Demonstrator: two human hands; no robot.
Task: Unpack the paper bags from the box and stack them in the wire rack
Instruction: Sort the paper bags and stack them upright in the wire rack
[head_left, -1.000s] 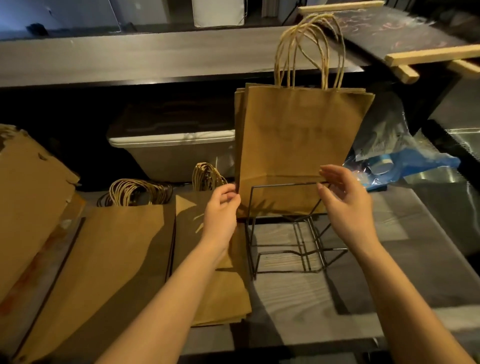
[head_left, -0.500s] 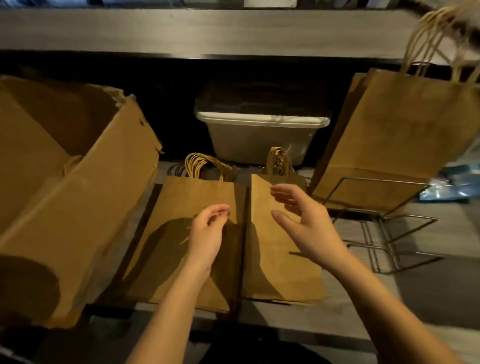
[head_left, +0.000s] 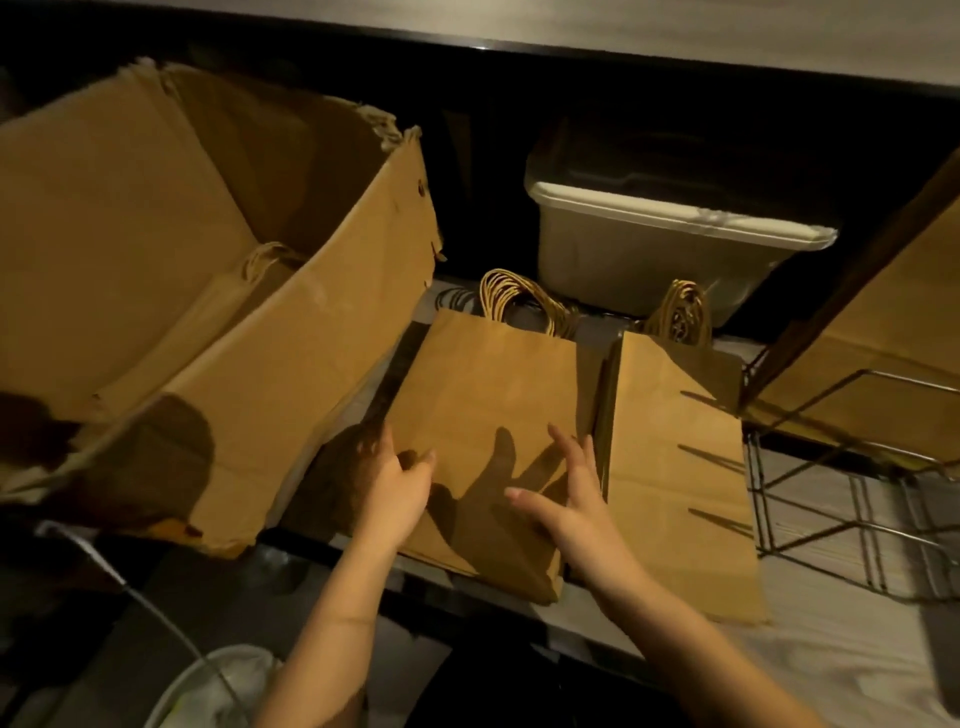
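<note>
Hands came first in this moment: your left hand sat at the near left edge of the left stack of paper bags, fingers curled at that edge as if to get under it, though whether it had pinched anything could not be told. Your right hand hovered spread over the stack's near right part, fingers apart and holding nothing, probably placed to take the other edge so that a batch would lift flat. That stack lay flat on the counter with its twisted handles pointing away from you, and a second stack of bags lay just beside it on the right. The cardboard box stood open to the left, with what looked like more bags inside. The wire rack stood at the right edge, where bags already leaned upright. You seemed to have staged the stacks between box and rack to keep each carry short. A plastic bin sat behind them.
</note>
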